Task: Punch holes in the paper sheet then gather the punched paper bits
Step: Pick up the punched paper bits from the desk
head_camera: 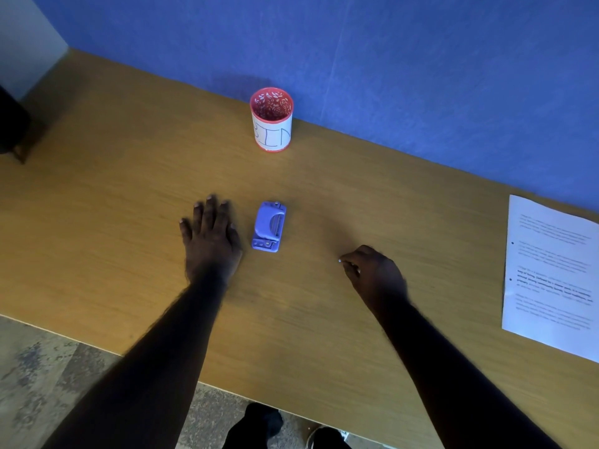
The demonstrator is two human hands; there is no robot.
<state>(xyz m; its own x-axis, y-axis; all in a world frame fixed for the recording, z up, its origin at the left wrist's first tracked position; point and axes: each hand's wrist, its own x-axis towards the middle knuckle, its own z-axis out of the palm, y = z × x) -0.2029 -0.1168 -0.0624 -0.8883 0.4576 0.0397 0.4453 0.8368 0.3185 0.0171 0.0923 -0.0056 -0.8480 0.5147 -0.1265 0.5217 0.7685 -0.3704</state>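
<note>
Closest to me, both forearms reach out over the near edge of the desk point(97, 196). The right hand point(372, 273) sits knuckles-up with its fingers curled in and the tips pinched together against the wood. There is a tiny pale speck at the fingertips; it may be a paper bit caught in the pinch, though it is too small to say for sure. That pinch looks like the way one picks a small flake off a flat surface.

The left hand point(210, 238) lies flat, palm down, fingers spread wide, holding nothing. It rests just beside the punch point(269, 226), not touching it, and seems to be there simply to steady the person while the other hand works.

The punch, a small purple one, lies alone in the middle of the desk, between the two hands and nearer the left. No paper is in it.

The sheet point(551, 277) lies well off to the right, near the desk's far edge, printed side up. Two small dark dots show along its left margin, likely punched holes, so I judge the punching is done and the gathering is under way.

Farthest back, against the blue wall, stands a cup point(271, 119) lettered "BIN", upright and open, presumably where the bits should go.
</note>
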